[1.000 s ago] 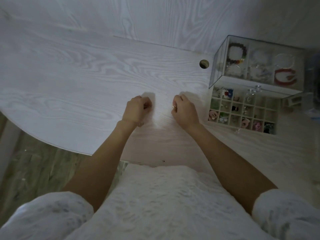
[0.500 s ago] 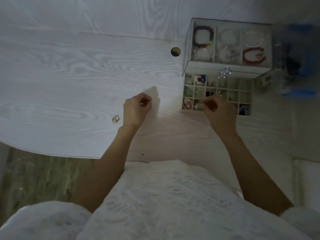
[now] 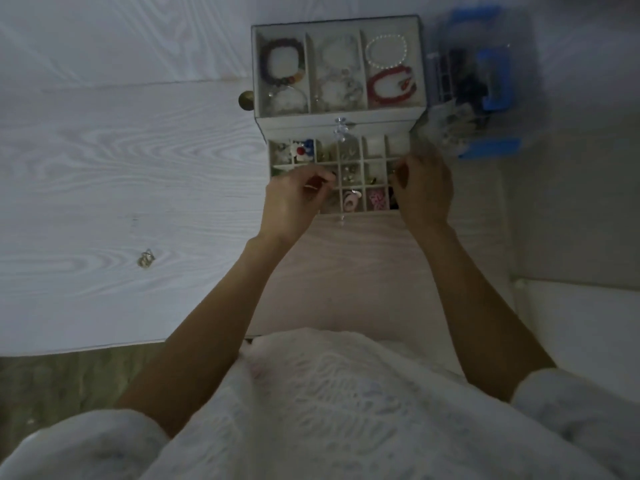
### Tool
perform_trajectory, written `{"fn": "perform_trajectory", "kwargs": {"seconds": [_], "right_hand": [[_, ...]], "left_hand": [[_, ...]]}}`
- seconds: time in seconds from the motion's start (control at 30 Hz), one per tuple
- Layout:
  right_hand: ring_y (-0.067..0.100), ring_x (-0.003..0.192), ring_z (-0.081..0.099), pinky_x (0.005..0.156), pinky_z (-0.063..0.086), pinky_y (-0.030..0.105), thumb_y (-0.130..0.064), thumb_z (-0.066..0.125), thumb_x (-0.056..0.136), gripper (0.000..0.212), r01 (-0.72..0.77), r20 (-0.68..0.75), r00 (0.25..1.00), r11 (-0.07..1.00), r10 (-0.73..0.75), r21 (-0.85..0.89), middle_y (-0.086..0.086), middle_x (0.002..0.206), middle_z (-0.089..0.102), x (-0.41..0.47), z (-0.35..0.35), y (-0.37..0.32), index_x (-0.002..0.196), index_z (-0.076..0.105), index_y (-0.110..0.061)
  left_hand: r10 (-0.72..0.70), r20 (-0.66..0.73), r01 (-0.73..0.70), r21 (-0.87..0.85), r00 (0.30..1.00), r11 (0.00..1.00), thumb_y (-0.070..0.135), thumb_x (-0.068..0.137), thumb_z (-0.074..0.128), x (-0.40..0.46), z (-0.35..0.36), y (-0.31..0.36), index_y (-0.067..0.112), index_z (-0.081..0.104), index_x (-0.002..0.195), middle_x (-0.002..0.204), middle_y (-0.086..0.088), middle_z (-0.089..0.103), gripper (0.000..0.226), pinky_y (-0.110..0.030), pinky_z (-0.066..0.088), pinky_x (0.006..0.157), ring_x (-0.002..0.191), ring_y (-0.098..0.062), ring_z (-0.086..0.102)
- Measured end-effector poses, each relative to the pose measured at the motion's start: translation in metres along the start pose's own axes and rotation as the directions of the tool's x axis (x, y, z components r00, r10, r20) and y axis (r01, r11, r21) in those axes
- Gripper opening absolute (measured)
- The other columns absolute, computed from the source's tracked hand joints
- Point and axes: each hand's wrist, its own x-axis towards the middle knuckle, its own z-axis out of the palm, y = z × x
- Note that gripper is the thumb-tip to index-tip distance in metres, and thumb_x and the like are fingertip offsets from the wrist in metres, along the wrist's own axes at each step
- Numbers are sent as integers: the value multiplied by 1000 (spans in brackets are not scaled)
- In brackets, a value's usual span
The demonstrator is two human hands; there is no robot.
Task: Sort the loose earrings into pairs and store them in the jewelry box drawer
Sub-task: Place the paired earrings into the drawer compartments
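Both hands hover over the open drawer (image 3: 374, 157), right of centre. The left hand (image 3: 294, 199) pinches a small earring (image 3: 313, 186); the right hand (image 3: 424, 188) has curled fingers, its contents blurred. A loose earring (image 3: 145, 259) lies lower left on the table (image 3: 138, 168).

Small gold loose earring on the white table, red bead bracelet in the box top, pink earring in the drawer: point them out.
Gold loose earring (image 3: 145, 258), head view, its middle.
Red bead bracelet (image 3: 374, 85), head view, left arc.
Pink earring (image 3: 350, 201), head view, its centre.
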Motion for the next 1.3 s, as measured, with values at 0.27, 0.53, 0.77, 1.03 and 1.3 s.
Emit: {"fn": "perform_trajectory", "kwargs": {"seconds": [0.27, 0.53, 0.77, 1.03, 1.3], "right_hand": [[31, 113, 47, 90, 43, 37, -8, 56, 88, 38, 12, 13, 1000, 978, -16, 209, 14, 131, 50, -37, 1, 13, 126, 53, -8], [28, 125, 42, 100, 44, 42, -15, 57, 90, 50, 5, 77, 996, 909, -41, 417, 13, 144, 35, -43, 5, 17, 136, 39, -8], [26, 128, 40, 102, 43, 41, -14, 57, 89, 54, 12, 96, 994, 914, -55, 405, 10, 149, 28, -46, 7, 20, 139, 37, -12], [37, 123, 41, 103, 37, 45, -6, 56, 84, 41, 132, 12, 991, 983, -135, 128, 19, 137, 45, -50, 3, 3, 125, 52, -6], [29, 104, 54, 93, 44, 41, 3, 58, 77, 30, 561, 12, 822, 813, -569, 157, 10, 107, 66, -69, 28, -95, 105, 66, -5]], "left_hand": [[327, 233, -386, 284, 916, 878, 17, 84, 50, 55, 49, 14, 1, 67, 86, 80, -18, 67, 24, -36, 53, 56, 69, -33, 64], [278, 240, -345, 310, 930, 886, 3, 78, 56, 78, 78, 7, 0, 66, 85, 87, -19, 68, 12, -38, 51, 65, 77, -34, 64], [296, 250, -365, 305, 922, 879, 7, 82, 60, 78, 84, 2, 0, 66, 93, 93, -18, 67, 14, -43, 54, 70, 83, -34, 63], [398, 126, -416, 353, 909, 838, 25, 89, 53, 27, 28, 7, 15, 69, 91, 77, -2, 71, 19, -25, 50, 50, 67, -20, 65], [-202, -193, 254, 308, 960, 917, 25, 88, 60, -72, -69, -66, 20, 70, 96, 88, 0, 71, 14, -33, 51, 68, 83, -20, 63]]}}
